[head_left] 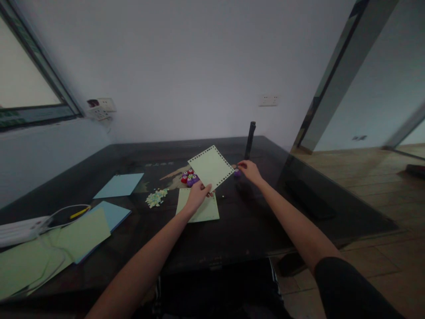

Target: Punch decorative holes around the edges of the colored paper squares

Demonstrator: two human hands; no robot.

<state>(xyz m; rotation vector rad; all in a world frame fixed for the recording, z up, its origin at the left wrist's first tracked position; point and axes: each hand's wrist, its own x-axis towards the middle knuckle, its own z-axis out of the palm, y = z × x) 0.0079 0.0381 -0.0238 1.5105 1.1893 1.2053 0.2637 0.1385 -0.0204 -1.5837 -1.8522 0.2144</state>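
My left hand [198,195] is closed on the lower corner of a pale green paper sheet [211,168], held tilted above the table. Small holes run along the sheet's edges. Another pale green sheet [202,210] lies flat under this hand. Fingers bent together, my right hand [250,171] is right of the held sheet; what is in its fingertips, if anything, is too small to make out. Just below those fingertips is a small round purple piece [237,172] with a white eye-like dot, perhaps a craft punch. Several similar red and purple pieces [190,177] cluster behind the left hand.
Paper bits [156,197] are heaped left of centre. A blue sheet [119,185] and stacked green and blue sheets [89,232] lie at left, by a white power strip [20,231] with a cable. A black upright object [250,141] stands behind my right hand.
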